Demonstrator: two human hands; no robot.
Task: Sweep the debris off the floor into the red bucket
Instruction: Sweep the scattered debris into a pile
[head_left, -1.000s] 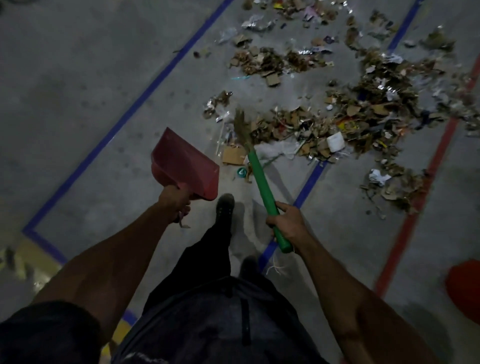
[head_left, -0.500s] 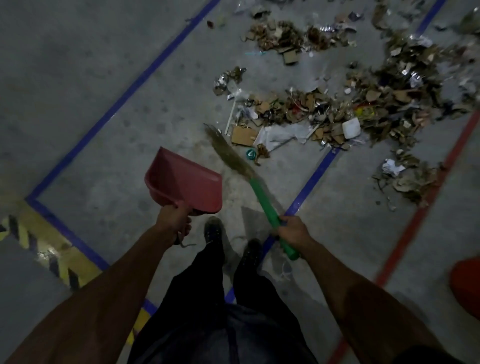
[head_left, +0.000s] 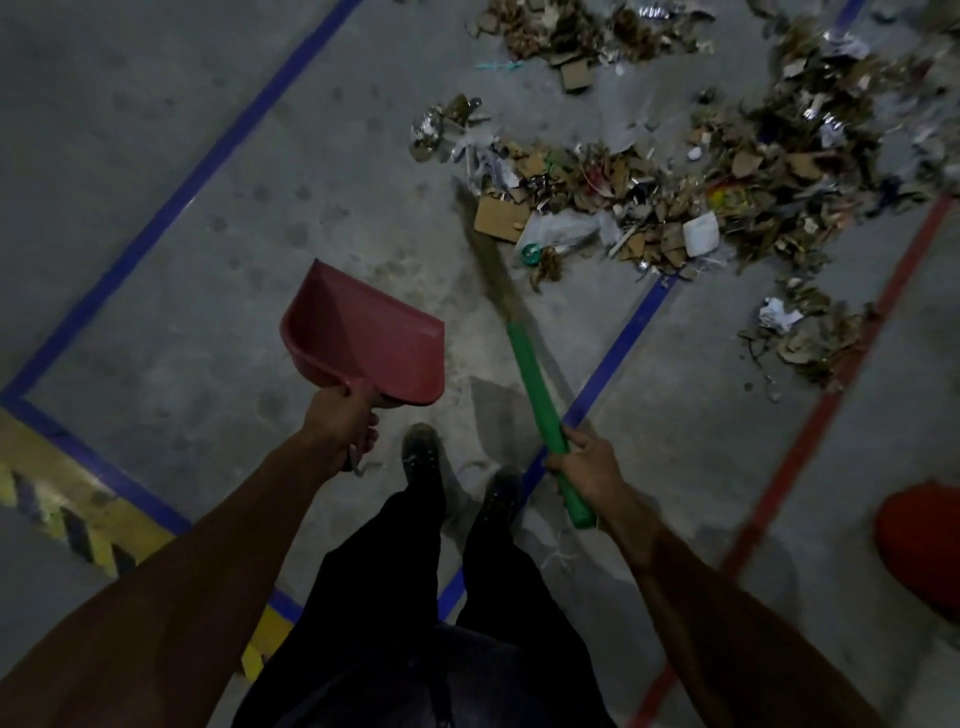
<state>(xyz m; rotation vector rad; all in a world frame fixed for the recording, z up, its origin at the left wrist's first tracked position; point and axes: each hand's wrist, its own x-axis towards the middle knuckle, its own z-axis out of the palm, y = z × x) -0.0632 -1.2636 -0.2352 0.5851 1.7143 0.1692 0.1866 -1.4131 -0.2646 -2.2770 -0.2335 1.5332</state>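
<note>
A broad spread of debris (head_left: 675, 197), mostly cardboard scraps, foil and paper, covers the floor at the upper right. My left hand (head_left: 345, 421) grips the handle of a red dustpan (head_left: 369, 338), held above the floor left of the pile. My right hand (head_left: 584, 467) grips the green handle of a broom (head_left: 535, 384); its blurred straw head (head_left: 485, 244) reaches the near left edge of the debris beside a cardboard piece (head_left: 498, 218). The red bucket (head_left: 922, 545) shows partly at the right edge.
Blue floor lines (head_left: 197, 176) and a red floor line (head_left: 831, 389) cross the grey concrete. A yellow-and-black hazard strip (head_left: 62, 499) runs at the lower left. My shoes (head_left: 423, 457) stand between the dustpan and the broom. A smaller debris clump (head_left: 800, 332) lies near the red line.
The view has shifted so the debris sits higher and farther right. The broom head swung left out of the pile, then back to its near edge. The dustpan dropped lower in view.
</note>
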